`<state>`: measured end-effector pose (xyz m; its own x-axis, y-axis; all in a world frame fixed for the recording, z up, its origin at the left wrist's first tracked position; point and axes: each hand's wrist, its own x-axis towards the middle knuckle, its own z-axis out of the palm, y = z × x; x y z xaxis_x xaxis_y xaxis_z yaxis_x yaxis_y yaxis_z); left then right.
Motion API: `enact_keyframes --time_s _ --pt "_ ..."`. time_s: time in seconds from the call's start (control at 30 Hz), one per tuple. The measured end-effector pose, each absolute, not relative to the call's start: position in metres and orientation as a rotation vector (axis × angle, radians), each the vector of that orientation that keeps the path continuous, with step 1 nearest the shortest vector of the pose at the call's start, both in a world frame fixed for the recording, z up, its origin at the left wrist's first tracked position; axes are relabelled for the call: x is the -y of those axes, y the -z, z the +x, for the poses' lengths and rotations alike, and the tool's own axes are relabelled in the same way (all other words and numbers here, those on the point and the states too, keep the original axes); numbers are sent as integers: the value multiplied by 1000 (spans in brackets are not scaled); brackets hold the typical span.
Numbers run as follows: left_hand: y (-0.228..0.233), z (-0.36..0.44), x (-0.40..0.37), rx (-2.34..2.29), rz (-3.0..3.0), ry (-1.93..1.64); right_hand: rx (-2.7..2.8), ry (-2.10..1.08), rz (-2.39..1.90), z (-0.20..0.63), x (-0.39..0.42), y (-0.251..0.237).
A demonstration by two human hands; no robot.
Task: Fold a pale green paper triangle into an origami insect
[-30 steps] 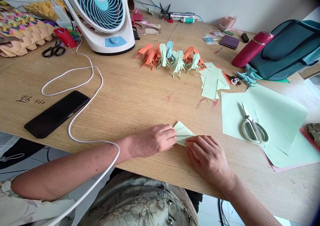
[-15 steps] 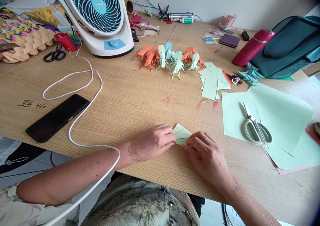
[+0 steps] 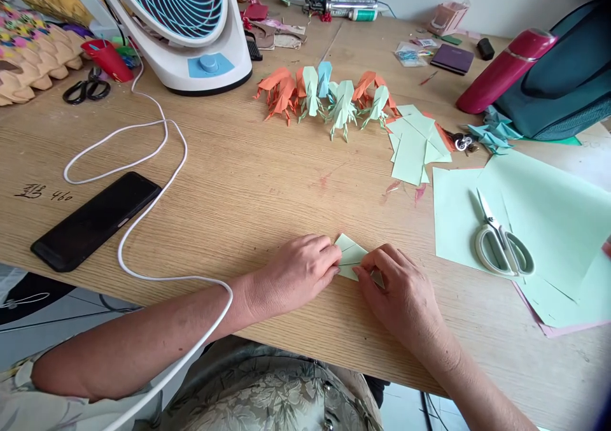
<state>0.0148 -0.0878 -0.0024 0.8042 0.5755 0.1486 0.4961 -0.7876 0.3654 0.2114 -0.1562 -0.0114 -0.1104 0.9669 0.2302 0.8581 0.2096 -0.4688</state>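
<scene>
A small piece of folded light-green paper (image 3: 350,253) lies on the wooden table (image 3: 229,183) near its front edge. My left hand (image 3: 303,268) grips its left side with bent fingers, the thumb at the lower edge. On the right side, my right hand (image 3: 398,284) pinches the same paper between thumb and forefinger. Crease lines run across the paper between the hands. Part of it is hidden under the fingers of both hands. Beyond it stands a group of folded paper figures (image 3: 342,103) in orange, green and blue.
Grey-handled scissors (image 3: 501,246) rest on large green sheets (image 3: 548,195) at the right. Cut green pieces (image 3: 411,154) lie behind. A black phone (image 3: 95,221) and white cable (image 3: 119,253) are at left, the cable crossing my left forearm. A fan (image 3: 191,36) and red bottle (image 3: 508,71) stand farther back.
The view has shifted slightly, so the back of the table sits higher in the picture. Both hands stay on the folded paper, with only slight movement of the right fingers.
</scene>
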Motion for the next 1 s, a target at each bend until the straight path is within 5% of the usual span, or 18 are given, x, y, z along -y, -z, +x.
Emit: enact_keyframes --time_s 1.0 --pt "3 -13 86 -669 2638 -539 2052 -405 -1693 215 153 16"
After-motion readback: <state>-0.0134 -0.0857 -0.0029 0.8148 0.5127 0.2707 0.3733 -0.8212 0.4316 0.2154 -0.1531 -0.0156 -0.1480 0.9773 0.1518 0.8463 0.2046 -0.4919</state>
